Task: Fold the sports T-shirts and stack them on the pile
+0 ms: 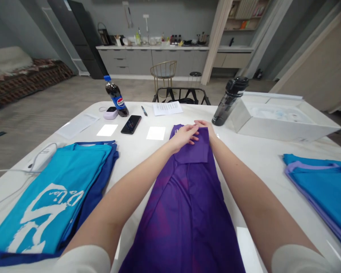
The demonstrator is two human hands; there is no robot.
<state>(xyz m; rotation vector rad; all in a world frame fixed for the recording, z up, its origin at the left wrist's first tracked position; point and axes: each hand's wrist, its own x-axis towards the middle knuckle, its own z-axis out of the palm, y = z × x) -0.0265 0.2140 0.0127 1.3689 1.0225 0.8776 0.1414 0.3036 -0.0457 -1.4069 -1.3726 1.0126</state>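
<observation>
Shirt stack point(68, 170) at left of worktop point(139, 149), turquoise over navy, edges uneven; a sweep of the left forearm could skew it. Cola bottle point(116, 96) upright, phone point(131, 124) flat near it; little threat to either, by my reckoning. Left hand point(185, 137) on far end of purple garment point(199, 204), mid-worktop; fingers slightly parted over turned-back flap point(196, 153), whether pinching cloth cannot tell. Main hazard, as judged: flap slipping askew if the two hands let go unevenly. Lengthwise creases below it might set if pressed. Right hand point(207, 127) at flap's far right corner, fingers partly hidden, grip cannot be told. Black tumbler point(227, 104) upright just beyond; an outward knock could topple it towards white box point(278, 127).
</observation>
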